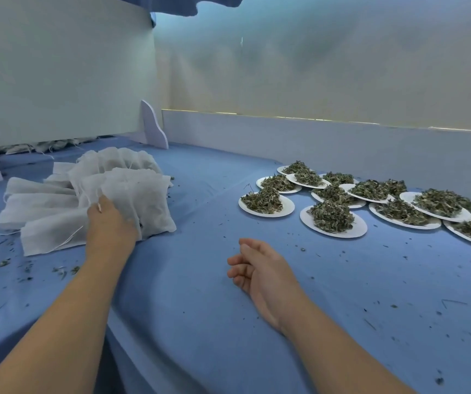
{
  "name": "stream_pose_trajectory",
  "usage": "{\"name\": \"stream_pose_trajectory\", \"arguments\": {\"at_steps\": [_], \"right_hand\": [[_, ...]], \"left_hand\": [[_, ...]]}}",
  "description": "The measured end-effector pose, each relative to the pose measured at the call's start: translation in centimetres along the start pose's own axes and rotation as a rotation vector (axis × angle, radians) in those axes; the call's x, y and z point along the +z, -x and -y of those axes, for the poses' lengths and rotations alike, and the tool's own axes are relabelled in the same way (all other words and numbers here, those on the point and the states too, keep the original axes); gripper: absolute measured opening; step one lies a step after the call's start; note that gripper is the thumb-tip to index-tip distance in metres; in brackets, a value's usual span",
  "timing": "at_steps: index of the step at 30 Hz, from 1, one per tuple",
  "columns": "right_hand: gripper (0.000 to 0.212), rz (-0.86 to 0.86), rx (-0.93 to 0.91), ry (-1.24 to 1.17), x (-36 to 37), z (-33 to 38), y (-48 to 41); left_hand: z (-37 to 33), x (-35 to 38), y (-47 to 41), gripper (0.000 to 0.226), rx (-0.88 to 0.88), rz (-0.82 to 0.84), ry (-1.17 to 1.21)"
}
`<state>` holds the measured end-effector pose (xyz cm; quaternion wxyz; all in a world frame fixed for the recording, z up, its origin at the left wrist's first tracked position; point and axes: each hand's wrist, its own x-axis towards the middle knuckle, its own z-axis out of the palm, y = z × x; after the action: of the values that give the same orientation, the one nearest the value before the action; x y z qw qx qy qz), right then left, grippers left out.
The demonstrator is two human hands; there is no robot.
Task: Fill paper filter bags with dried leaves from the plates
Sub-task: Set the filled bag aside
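On the blue cloth (189,294), the left hand (109,223) grips a filter bag (140,200) while the right hand (257,268) lies loosely curled.

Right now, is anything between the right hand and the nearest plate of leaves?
Nothing visible. Between the right hand and the nearest plate there is only blue cloth with scattered leaf crumbs. The filter bags, held by the left hand, lie far to the left, off that path.

Both forearms (72,308) in shot, bare right from the frame's lower edge; left hand (109,220) bare, right hand (260,268) bare, wrists uncovered too.
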<state>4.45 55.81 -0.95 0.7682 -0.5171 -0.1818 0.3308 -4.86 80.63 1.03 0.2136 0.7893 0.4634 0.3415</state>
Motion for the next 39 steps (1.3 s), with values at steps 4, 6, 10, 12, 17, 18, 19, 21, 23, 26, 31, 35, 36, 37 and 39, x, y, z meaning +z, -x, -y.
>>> {"name": "stream_pose_trajectory", "arguments": {"at_steps": [4,6,10,12,17,18,19,21,23,26,31,35,36,37,39], "right_hand": [[0.014,0.005,-0.003,0.017,0.2,0.1,0.1],[0.015,-0.002,-0.013,0.027,0.4,0.2,0.4],[0.021,-0.034,-0.012,0.001,0.1,0.8,1.6],[0.024,-0.066,-0.018,-0.008,-1.1,1.6,2.5],[0.023,-0.112,-0.073,0.069,-6.3,5.3,6.1],[0.023,-0.119,-0.081,0.081,-7.4,6.3,6.9],[0.023,-0.124,-0.093,0.095,-8.6,7.4,7.7],[0.023,-0.147,-0.126,0.123,-11.2,9.6,9.5],[0.023,-0.2,-0.16,0.145,-14.1,11.6,11.5],[0.021,-0.299,-0.209,0.172,-18.6,14.2,15.0],[0.018,-0.456,-0.274,0.213,-25.8,16.7,21.3],[0.014,-0.654,-0.292,0.458,-31.0,17.6,26.2],[0.013,-0.741,-0.274,0.612,-32.4,17.7,27.4],[0.012,-0.813,-0.24,0.787,-33.4,17.7,28.1],[0.009,-0.908,-0.088,1.098,-36.1,17.7,30.3]], "left_hand": [[-0.2,-0.3,0.9,0.056,0.102,-0.048,-0.003],[-1.2,-0.4,1.6,0.044,0.155,-0.048,0.007],[-4.4,0.0,5.0,0.022,0.34,0.108,0.166],[-6.4,0.6,7.6,0.019,0.41,0.185,0.213],[-12.9,2.7,14.5,0.028,0.48,0.422,0.41],[-14.4,3.2,15.8,0.028,0.486,0.465,0.438],[-16.0,3.8,17.1,0.028,0.496,0.506,0.458],[-19.4,5.0,19.6,0.029,0.531,0.576,0.488],[-22.7,5.9,22.2,0.032,0.564,0.643,0.551],[-27.5,7.0,26.4,0.032,0.612,0.767,0.618],[-33.6,9.0,33.3,0.026,0.736,1.004,0.569],[-35.8,10.5,37.6,0.014,0.989,1.009,0.229],[-36.0,10.9,38.7,0.019,1.097,0.944,0.051],[-35.9,11.0,39.2,0.03,1.168,0.874,-0.104],[-36.0,11.4,41.0,0.045,1.193,0.844,-0.252]]}}
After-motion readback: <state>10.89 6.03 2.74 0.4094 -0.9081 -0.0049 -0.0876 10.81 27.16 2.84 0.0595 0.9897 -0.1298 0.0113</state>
